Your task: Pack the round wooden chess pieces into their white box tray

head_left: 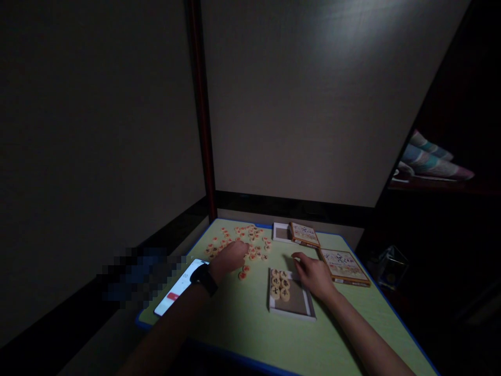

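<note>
Round xiangqi pieces [253, 234] with red and black characters lie scattered over the far left of the green table. My left hand [231, 256], with a dark watch on the wrist, is among them with its fingers curled down; whatever they hold is hidden. Before me stands a shallow open box [299, 301], with several black-character pieces [275, 282] in two columns along its left side. My right hand [316, 275] rests at the box's upper right edge, fingers loosely bent and apart, with nothing visible in them.
A lit phone [180, 286] lies at the table's left edge, partly under my left forearm. At the back are another open tray [281, 233] and a printed box lid [304, 234]. A second printed lid [344, 265] lies right of my right hand. Walls border the back and left.
</note>
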Demonstrator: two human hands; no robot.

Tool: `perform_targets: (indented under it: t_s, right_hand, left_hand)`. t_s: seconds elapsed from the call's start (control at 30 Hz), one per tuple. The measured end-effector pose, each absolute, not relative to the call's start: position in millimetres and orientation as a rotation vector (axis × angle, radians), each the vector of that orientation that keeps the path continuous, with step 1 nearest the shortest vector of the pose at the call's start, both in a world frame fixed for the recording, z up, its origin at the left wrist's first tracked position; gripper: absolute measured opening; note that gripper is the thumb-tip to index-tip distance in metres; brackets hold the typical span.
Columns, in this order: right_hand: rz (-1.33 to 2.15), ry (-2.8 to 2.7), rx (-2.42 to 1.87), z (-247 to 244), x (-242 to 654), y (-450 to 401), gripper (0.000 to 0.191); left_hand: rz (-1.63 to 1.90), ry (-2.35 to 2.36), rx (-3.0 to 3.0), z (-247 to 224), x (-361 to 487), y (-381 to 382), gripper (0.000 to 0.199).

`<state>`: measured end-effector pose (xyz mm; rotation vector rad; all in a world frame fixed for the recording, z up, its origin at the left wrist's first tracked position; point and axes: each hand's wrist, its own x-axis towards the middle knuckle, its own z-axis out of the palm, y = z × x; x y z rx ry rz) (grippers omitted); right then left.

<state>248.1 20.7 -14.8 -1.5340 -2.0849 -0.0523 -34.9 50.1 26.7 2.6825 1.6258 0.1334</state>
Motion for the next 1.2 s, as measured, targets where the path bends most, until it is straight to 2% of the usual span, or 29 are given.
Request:
perform_targets:
  t_s: [0.13, 0.27, 0.33, 0.4, 0.67, 0.9, 1.03, 1.2]
  right_hand:
    - [0.224, -1.883, -1.399, -11.1, 244.6, 21.5, 0.036]
    - [0.897, -1.546, -1.115, 0.4, 237.3, 19.3, 0.047]
    - [1.193, -1.427, -0.966, 5.9, 234.5, 16.5, 0.055]
    - [1.351, -1.358, -0.888, 8.4, 233.6, 14.4, 0.055]
    - [1.467, -1.219, -0.825, -5.2, 241.4, 24.2, 0.048]
    - [1.496, -1.219, -0.793, -9.4, 242.5, 24.7, 0.042]
    - [1.470, -1.249, -0.783, -6.6, 247.5, 25.2, 0.046]
    - [1.455, -1.289, -0.837, -6.4, 252.5, 27.9, 0.037]
  left_hand:
    - [0.417, 1.538, 2.664, 33.0, -17.5, 43.5, 0.021]
    - [0.831, 1.252, 2.606, 36.5, 21.7, 28.6, 0.017]
    - [0.919, 1.158, 2.557, 35.6, 40.3, 23.5, 0.017]
    - [0.964, 1.087, 2.526, 31.8, 53.3, 22.3, 0.021]
    - [1.258, 0.966, 2.271, 11.0, 61.2, 32.1, 0.026]
    - [1.264, 0.959, 2.199, 8.4, 55.0, 28.6, 0.025]
    - [1.334, 1.002, 2.137, 7.3, 50.6, 32.4, 0.022]
    - [1.434, 1.028, 2.074, 6.0, 47.1, 38.3, 0.025]
